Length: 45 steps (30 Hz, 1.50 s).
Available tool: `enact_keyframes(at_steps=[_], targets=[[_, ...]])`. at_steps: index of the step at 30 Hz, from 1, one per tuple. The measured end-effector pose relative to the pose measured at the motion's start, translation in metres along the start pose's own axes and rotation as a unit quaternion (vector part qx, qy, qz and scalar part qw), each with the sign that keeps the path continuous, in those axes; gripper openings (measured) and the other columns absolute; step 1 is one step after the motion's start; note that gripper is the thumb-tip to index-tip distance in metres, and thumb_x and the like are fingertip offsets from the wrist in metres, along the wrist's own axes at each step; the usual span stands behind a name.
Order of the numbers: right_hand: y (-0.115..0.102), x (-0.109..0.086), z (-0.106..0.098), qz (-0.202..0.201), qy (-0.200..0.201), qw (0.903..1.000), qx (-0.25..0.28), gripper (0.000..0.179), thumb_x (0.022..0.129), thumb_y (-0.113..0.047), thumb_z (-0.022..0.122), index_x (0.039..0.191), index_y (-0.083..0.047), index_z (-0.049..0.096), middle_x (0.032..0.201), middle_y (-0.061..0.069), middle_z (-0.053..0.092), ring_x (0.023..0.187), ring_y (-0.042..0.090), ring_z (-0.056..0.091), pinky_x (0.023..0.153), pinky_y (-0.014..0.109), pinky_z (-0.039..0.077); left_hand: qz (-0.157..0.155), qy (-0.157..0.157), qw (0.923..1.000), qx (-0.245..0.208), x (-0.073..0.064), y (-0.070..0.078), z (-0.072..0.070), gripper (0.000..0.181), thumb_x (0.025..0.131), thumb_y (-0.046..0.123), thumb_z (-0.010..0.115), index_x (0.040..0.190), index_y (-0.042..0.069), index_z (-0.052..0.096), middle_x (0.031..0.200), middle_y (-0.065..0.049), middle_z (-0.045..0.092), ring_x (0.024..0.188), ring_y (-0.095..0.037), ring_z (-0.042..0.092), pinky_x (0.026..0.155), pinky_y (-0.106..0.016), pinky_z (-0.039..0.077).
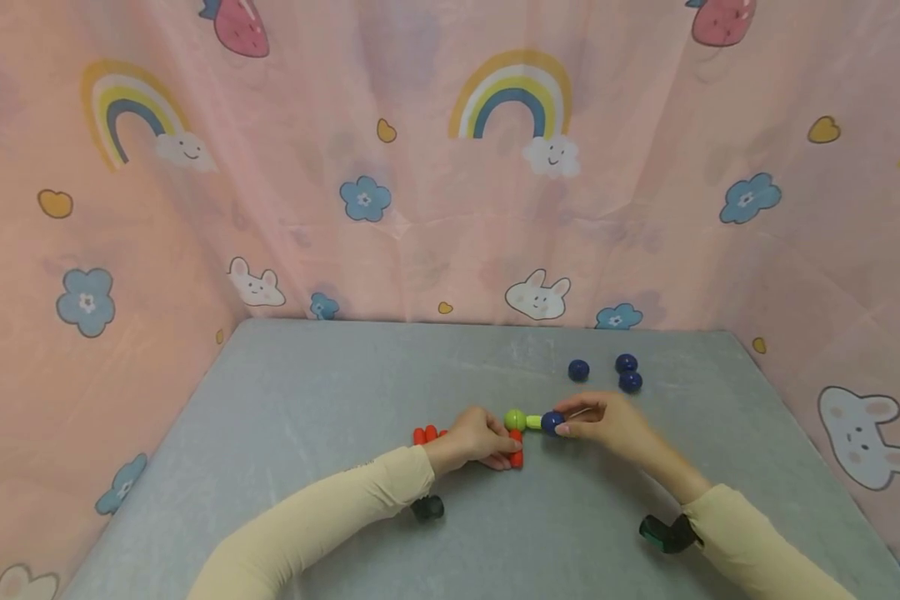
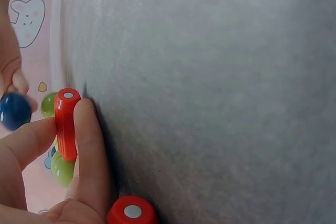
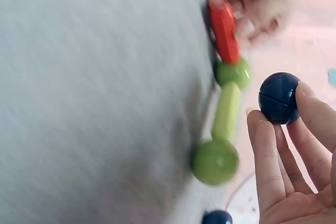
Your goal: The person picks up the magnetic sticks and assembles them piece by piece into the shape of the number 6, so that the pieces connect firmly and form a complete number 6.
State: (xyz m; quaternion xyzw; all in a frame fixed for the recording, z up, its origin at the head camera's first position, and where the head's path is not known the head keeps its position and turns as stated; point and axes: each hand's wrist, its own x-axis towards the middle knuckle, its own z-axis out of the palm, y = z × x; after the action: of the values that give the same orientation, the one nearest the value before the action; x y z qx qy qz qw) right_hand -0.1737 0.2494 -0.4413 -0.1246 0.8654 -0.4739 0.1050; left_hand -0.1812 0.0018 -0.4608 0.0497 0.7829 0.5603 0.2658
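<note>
My left hand [image 1: 482, 437] pinches a red rod [image 1: 517, 451] between thumb and fingers. In the right wrist view, the far end of that red rod [image 3: 224, 32] meets a green ball [image 3: 232, 73]. From this ball a yellow-green rod [image 3: 226, 111] runs to a second green ball [image 3: 215, 161]. A dark blue ball [image 3: 279, 98] is held in the fingertips of my right hand [image 3: 299, 182], apart from the green pieces. In the head view, that blue ball [image 1: 552, 422] covers the second green ball.
Several red rods [image 1: 424, 435] lie beside my left wrist, partly hidden. Farther back on the grey table [image 1: 330, 375] are a lone blue ball [image 1: 579, 370] and two blue balls [image 1: 628, 372] side by side. A patterned pink curtain [image 1: 435, 242] surrounds the table's back and sides.
</note>
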Motion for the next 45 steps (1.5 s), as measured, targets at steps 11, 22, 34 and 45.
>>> enact_keyframes(at_steps=[11,22,34,45], targets=[[0.006,-0.016,0.04,0.011,-0.073,0.9957,0.056,0.038,0.081,-0.023,0.082,0.109,0.0,0.069,0.101,0.015,0.074,0.087,0.013,0.071,0.071,0.023,0.057,0.01,0.004,0.9999,0.002,0.002,-0.002,0.002,0.012,0.084,0.008,0.077,0.082,-0.004,0.074,0.077,-0.022,0.075,0.057,-0.016,0.07,0.057,-0.031,0.061],[0.004,-0.018,0.056,0.013,-0.085,0.994,0.068,0.034,0.08,-0.019,0.083,0.103,0.001,0.068,0.096,0.014,0.075,0.083,0.012,0.071,0.069,0.024,0.056,0.005,-0.009,0.9999,-0.01,0.002,-0.001,0.0,0.013,0.085,0.009,0.077,0.086,-0.004,0.075,0.08,-0.024,0.075,0.058,-0.015,0.071,0.058,-0.031,0.061],[0.002,-0.018,0.064,-0.002,-0.068,0.9942,0.083,0.034,0.078,-0.019,0.084,0.099,0.003,0.067,0.094,0.015,0.074,0.08,0.009,0.071,0.069,0.022,0.057,0.01,-0.01,0.9998,-0.012,0.001,-0.001,0.0,0.012,0.085,0.009,0.076,0.086,-0.003,0.075,0.08,-0.023,0.075,0.057,-0.014,0.069,0.057,-0.029,0.061],[0.001,-0.018,0.065,-0.001,-0.054,0.9945,0.09,0.036,0.08,-0.019,0.082,0.101,0.005,0.065,0.097,0.017,0.072,0.081,0.011,0.07,0.069,0.021,0.057,0.006,-0.009,0.9998,-0.017,0.0,0.001,0.0,0.01,0.085,0.007,0.075,0.086,-0.003,0.075,0.08,-0.023,0.075,0.056,-0.013,0.069,0.058,-0.029,0.061]])
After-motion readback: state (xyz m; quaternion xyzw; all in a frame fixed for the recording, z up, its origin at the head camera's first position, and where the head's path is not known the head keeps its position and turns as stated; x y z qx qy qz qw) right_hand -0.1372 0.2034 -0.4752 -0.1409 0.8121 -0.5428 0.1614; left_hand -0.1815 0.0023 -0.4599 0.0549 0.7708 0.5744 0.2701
